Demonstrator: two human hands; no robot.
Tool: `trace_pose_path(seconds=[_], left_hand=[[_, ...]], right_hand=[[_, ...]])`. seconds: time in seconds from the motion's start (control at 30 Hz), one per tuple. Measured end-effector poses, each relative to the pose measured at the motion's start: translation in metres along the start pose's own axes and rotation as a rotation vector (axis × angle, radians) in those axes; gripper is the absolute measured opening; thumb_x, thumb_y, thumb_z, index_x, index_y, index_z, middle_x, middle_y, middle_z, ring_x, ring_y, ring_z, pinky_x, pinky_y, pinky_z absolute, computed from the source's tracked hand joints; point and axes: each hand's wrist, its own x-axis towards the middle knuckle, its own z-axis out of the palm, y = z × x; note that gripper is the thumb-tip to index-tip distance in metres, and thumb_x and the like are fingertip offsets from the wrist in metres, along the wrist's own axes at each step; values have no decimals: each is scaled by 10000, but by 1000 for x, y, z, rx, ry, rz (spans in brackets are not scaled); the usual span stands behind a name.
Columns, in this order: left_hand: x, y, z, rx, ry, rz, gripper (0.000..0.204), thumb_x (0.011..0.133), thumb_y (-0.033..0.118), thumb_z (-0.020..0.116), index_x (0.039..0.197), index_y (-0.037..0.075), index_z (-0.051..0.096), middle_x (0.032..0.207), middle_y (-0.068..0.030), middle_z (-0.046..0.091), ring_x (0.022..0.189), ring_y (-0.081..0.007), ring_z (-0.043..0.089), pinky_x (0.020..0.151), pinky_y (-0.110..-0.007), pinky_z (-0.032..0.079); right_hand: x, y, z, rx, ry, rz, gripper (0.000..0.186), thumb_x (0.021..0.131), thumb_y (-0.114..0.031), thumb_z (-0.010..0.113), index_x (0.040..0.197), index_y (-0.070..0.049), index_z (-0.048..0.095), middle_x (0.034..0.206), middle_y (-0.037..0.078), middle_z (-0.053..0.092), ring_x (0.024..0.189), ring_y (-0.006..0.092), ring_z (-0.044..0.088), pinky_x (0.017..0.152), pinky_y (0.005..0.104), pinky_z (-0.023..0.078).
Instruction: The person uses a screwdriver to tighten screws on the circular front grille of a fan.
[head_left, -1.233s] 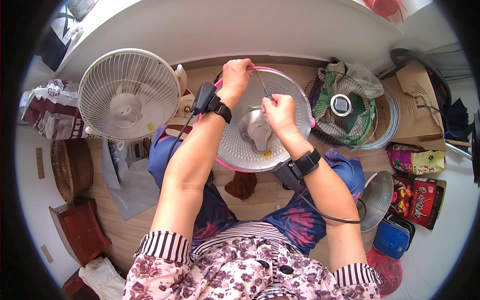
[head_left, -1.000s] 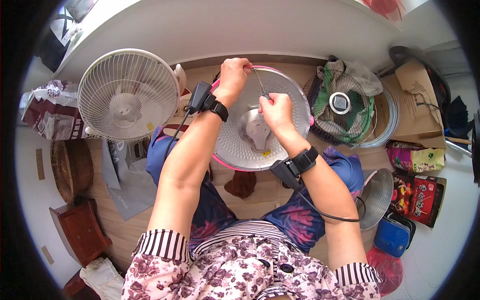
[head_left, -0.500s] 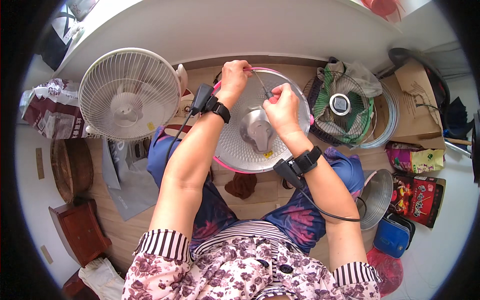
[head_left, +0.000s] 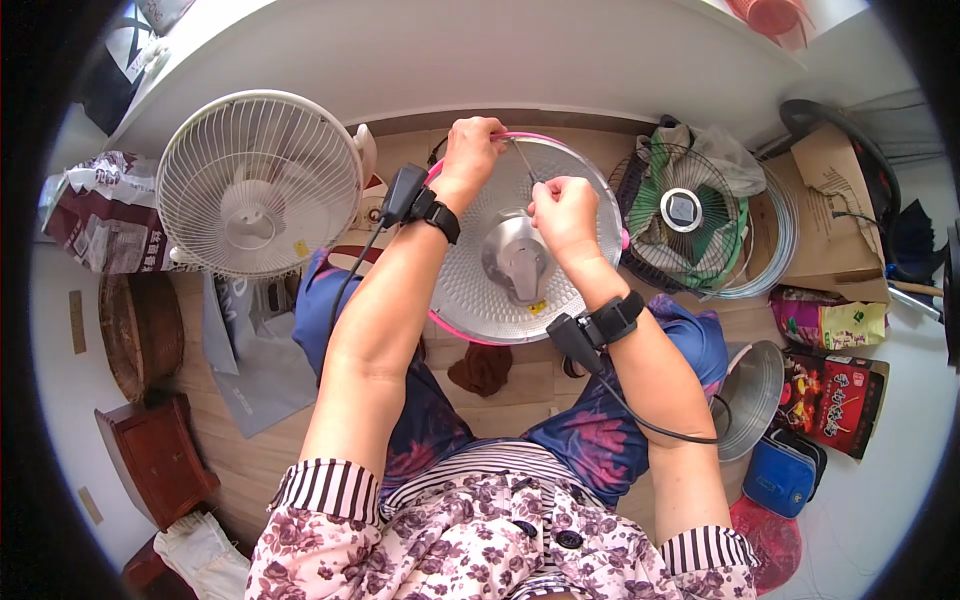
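Between my knees stands a round dish heater [head_left: 465,285] with a dimpled silver reflector, a pink rim and a silver centre housing. My left hand [head_left: 472,150] grips the pink rim at its far left edge, fingers bent over it. In my right hand [head_left: 567,215] is a screwdriver [head_left: 531,172], its handle hidden by my closed fingers. The thin shaft slants up and left across the reflector, and its tip meets the rim beside my left fingertips. Whether a screw sits there is too small to tell.
At left stands a white fan [head_left: 250,215]; at right lie a black fan grille [head_left: 682,208], a wire coil [head_left: 785,235] and a cardboard box [head_left: 835,215]. A brown cloth [head_left: 481,370] lies below the heater, with a metal basin [head_left: 752,395] beside my right knee.
My right fingers have shifted on the screwdriver, and the red handle seen before is now covered. My left hand stays on the rim.
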Motion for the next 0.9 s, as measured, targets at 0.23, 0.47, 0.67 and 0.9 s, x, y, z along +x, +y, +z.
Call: trace_pose_path(seconds=[0.23,0.47,0.67,0.9], left_hand=[[-1,0,-3,-6,-24,-52,210,638,29,707,847,12,689,794,-195,652,789,-342,639,748,-398,507],[-1,-1,-2,-2,-19,-66,200,644,33,704,842,12,692,794,-198,653,791,-342,642,747,-400,508],[1,-4,0,60,9,13,211,653,35,717,859,6,687,768,-192,657,738,-307,662,697,-366,519],[0,-2,0,45,-20,-40,219,654,67,727,862,10,689,776,-191,658,746,-310,660,705,-370,516]], right_hand=[[10,-8,-28,876,-220,580,130,823,-54,544,775,53,602,661,104,606,459,98,499,332,207,335],[-5,-22,-20,47,70,91,175,686,-120,681,787,12,625,692,132,642,649,234,629,592,341,489],[-4,-27,-20,-304,158,-187,173,663,-118,716,770,-8,634,701,171,644,702,347,638,690,397,512],[-1,-30,-19,112,1,134,174,758,-103,685,714,48,610,631,129,632,635,234,661,489,342,498]])
